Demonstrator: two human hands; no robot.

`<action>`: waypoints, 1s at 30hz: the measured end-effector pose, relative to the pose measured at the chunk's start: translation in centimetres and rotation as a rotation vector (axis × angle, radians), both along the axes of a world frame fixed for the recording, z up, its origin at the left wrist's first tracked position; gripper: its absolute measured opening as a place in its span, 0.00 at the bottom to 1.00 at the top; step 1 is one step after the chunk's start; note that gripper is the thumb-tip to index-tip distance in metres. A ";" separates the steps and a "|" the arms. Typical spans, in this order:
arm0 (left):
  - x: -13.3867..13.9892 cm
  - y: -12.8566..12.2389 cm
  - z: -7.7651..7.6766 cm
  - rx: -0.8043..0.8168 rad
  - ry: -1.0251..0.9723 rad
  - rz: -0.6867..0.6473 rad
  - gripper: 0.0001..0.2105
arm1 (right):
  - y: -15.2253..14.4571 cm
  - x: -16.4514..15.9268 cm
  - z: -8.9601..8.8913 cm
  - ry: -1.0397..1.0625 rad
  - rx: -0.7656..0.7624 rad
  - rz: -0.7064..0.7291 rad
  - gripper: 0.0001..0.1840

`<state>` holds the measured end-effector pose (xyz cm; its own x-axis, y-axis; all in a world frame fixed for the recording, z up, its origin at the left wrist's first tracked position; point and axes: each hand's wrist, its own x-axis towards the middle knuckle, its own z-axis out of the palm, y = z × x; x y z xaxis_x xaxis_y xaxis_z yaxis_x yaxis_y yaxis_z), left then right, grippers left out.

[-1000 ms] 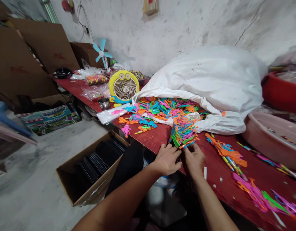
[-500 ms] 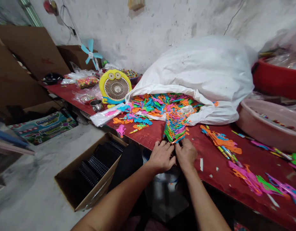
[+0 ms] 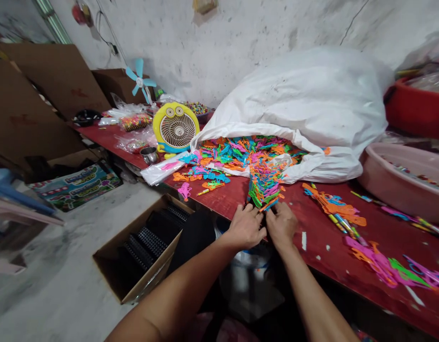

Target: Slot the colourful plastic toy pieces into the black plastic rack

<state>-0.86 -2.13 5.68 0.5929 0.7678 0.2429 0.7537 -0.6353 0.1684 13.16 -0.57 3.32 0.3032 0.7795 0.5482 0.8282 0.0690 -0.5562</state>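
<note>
My left hand point(image 3: 246, 227) and my right hand point(image 3: 281, 225) are side by side at the table's near edge. Between and beyond them, a dense row of small plastic pieces point(image 3: 265, 183) in orange, green, pink and blue runs back toward the sack. A dark edge shows along the row's left side. Both hands have bent fingers at the row's near end; their fingertips and whatever they grip are largely hidden. Behind lies a big white sack point(image 3: 305, 99), its mouth spilling many similar plastic pieces point(image 3: 237, 151).
On the floor at left, a cardboard box point(image 3: 158, 275) holds black perforated trays point(image 3: 148, 244). Loose plastic pieces point(image 3: 333, 209) lie to the right on the red table point(image 3: 312, 259). A pink basin point(image 3: 401, 185), a yellow fan point(image 3: 178, 128) and a metal cup point(image 3: 149, 155) stand around.
The view has turned slightly left, so everything appears shifted a little to the right. Both hands stay at the row's near end with only small finger movement.
</note>
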 end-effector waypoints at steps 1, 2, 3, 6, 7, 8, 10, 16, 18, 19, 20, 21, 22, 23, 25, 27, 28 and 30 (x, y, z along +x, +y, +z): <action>0.0 0.0 0.0 -0.003 0.002 -0.002 0.16 | 0.0 0.1 0.0 0.016 -0.005 0.003 0.16; -0.1 0.1 0.0 -0.005 -0.003 -0.002 0.16 | 0.1 0.2 0.0 0.052 -0.017 0.005 0.16; -0.1 0.1 0.0 -0.004 -0.012 -0.003 0.17 | 0.2 0.3 -0.1 0.099 -0.031 0.007 0.16; -0.2 0.1 0.1 0.004 -0.039 -0.015 0.19 | 0.7 0.5 -0.5 0.233 -0.049 -0.017 0.14; -0.2 0.0 0.1 0.004 -0.042 -0.017 0.20 | 0.8 0.4 -0.7 0.258 -0.035 -0.027 0.13; -0.2 0.0 0.1 0.002 -0.042 -0.016 0.20 | 0.9 0.4 -0.8 0.273 -0.013 -0.028 0.11; -0.1 0.0 0.1 -0.008 -0.033 -0.005 0.19 | 1.0 0.2 -0.9 0.282 0.039 -0.015 0.09; 0.1 0.0 0.1 -0.013 -0.036 -0.003 0.17 | 0.0 0.0 -0.3 0.103 0.075 0.042 0.10; 0.1 0.0 0.1 -0.011 -0.053 -0.002 0.16 | -0.2 0.2 -0.1 0.112 0.056 0.080 0.10; 0.1 0.0 0.2 -0.011 -0.063 0.001 0.16 | -0.2 0.3 -0.1 0.150 0.043 0.099 0.10; 0.0 0.0 0.2 -0.012 -0.072 0.004 0.15 | -0.1 0.3 -0.2 0.201 0.031 0.109 0.10; 0.0 -0.1 0.2 -0.015 -0.080 0.008 0.15 | 0.0 0.4 -0.3 0.260 0.019 0.108 0.11; -0.1 -0.1 0.2 -0.018 -0.088 0.011 0.15 | 0.1 0.3 -0.3 0.318 0.008 0.090 0.11; -0.1 -0.1 0.3 -0.020 -0.097 0.012 0.16 | 0.3 0.2 -0.4 0.368 0.003 0.061 0.12; -0.1 -0.2 0.2 -0.022 -0.113 0.012 0.17 | 0.4 0.0 -0.4 0.420 0.011 0.006 0.15; 0.0 -0.4 0.1 -0.019 -0.123 0.012 0.19 | 0.4 -0.3 -0.4 0.414 0.036 -0.009 0.15; 0.0 -0.5 0.0 -0.017 -0.122 0.014 0.20 | 0.3 -0.4 -0.4 0.398 0.050 -0.010 0.14; 0.3 -0.7 -0.2 -0.015 -0.111 0.024 0.21 | 0.2 -0.4 -0.3 0.373 0.061 -0.018 0.12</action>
<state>-0.58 -2.79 5.53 0.5447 0.7853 0.2944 0.7446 -0.6143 0.2610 12.74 -0.36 3.01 0.5039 0.7417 0.4427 0.5710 0.0986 -0.8150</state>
